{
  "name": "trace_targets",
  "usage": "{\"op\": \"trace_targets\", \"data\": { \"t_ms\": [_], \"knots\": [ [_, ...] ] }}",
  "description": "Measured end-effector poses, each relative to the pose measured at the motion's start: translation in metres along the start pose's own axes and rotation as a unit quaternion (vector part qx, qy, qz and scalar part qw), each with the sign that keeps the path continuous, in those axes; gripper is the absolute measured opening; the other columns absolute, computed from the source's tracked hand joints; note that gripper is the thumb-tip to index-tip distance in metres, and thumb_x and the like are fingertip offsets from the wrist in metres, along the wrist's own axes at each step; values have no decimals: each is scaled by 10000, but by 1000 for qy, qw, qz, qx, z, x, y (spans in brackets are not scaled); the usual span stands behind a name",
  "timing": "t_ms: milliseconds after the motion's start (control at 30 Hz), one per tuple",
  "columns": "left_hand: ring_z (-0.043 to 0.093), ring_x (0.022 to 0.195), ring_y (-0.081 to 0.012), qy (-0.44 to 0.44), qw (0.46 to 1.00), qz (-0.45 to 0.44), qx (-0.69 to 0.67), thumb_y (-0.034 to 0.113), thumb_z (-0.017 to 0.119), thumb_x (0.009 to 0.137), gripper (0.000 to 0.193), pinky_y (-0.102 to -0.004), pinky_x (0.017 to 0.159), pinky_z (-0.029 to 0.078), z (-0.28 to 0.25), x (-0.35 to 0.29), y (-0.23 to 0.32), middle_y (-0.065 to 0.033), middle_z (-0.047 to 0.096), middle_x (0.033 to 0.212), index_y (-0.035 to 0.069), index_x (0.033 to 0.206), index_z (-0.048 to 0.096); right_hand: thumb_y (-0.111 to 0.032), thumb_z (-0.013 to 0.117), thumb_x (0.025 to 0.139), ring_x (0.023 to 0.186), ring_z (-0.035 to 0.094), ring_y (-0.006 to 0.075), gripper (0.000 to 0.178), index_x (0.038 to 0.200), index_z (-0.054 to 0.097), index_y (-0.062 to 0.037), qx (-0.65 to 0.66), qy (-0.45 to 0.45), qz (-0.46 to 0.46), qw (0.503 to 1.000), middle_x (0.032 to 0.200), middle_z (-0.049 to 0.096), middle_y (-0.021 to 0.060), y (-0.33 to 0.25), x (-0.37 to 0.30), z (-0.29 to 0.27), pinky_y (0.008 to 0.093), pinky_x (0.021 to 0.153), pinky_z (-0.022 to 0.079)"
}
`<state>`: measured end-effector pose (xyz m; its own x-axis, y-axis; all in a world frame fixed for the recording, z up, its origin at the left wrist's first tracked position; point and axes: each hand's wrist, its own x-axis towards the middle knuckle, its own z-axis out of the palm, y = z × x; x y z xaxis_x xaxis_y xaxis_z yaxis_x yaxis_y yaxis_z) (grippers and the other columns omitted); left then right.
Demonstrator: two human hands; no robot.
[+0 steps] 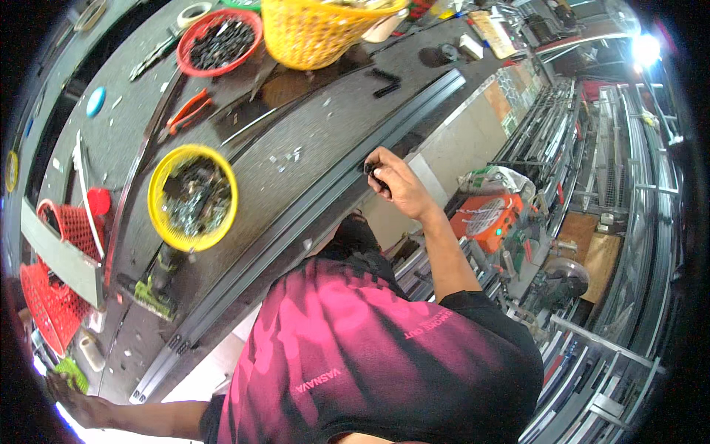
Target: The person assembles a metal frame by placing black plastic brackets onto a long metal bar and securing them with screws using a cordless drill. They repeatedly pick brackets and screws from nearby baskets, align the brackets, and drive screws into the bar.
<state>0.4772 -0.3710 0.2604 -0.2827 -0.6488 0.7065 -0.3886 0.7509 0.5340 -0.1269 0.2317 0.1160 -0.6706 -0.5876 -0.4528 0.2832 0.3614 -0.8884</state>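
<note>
My right hand (pixel 401 185) is closed around small black pieces (pixel 372 170), partly hidden by the fingers, beside a long dark grey metal profile (pixel 307 201). The profile lies diagonally along the near edge of the bench. Small black fittings (pixel 177 344) sit near its lower left end. Far out to the left, my left hand (pixel 80 403) is dark at the picture's rim, beside a bright green object (pixel 72 374); its fingers do not show clearly. A yellow basket (pixel 156 198) with mixed small parts stands on the bench behind the profile.
Orange-handled pliers (pixel 191 111), a red basket of black pieces (pixel 183 58) and a large yellow basket (pixel 296 41) occupy the far bench. A green cordless drill (pixel 155 291) lies near red baskets (pixel 48 311). On the right are an orange machine (pixel 484 220) and racks of metal profiles (pixel 536 129).
</note>
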Motion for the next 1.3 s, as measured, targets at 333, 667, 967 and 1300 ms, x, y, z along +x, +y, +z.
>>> {"op": "trace_targets", "data": {
  "t_ms": [333, 667, 967, 1300],
  "knots": [
    [806, 930, -162, -267, 843, -366, -290, 19, 892, 984, 243, -298, 804, 662, 426, -251, 444, -122, 851, 1028, -62, 1209, 845, -132, 859, 1049, 920, 797, 244, 210, 1220, 815, -19, -257, 164, -172, 937, 1044, 819, 113, 27, 94, -250, 399, 772, 614],
    [801, 950, -353, -365, 899, -33, -240, 215, 976, 891, 223, -457, 909, 621, 753, -305, 682, -139, 848, 976, 46, 987, 867, -123, 910, 996, 801, 790, 185, 257, 1223, 846, -22, -98, 194, -149, 965, 1010, 851, 118, 63, 152, -433, 389, 755, 639],
    [726, 1185, -316, -377, 916, 6, -134, 302, 979, 902, 188, -526, 1080, 523, 833, -339, 697, -29, 783, 1157, 166, 997, 889, -186, 1056, 819, 905, 788, 276, 528, 1235, 784, -8, -92, 277, -165, 942, 1079, 802, 155, 80, 168, -415, 429, 841, 636],
    [808, 1074, -337, -326, 925, 84, -177, 197, 952, 939, 203, -440, 997, 613, 826, -338, 697, -115, 855, 1125, 71, 1083, 885, -254, 1095, 785, 783, 768, 220, 516, 1109, 801, 19, -109, 306, -201, 924, 1007, 773, 136, 70, 163, -407, 382, 745, 624]
  ]
}}
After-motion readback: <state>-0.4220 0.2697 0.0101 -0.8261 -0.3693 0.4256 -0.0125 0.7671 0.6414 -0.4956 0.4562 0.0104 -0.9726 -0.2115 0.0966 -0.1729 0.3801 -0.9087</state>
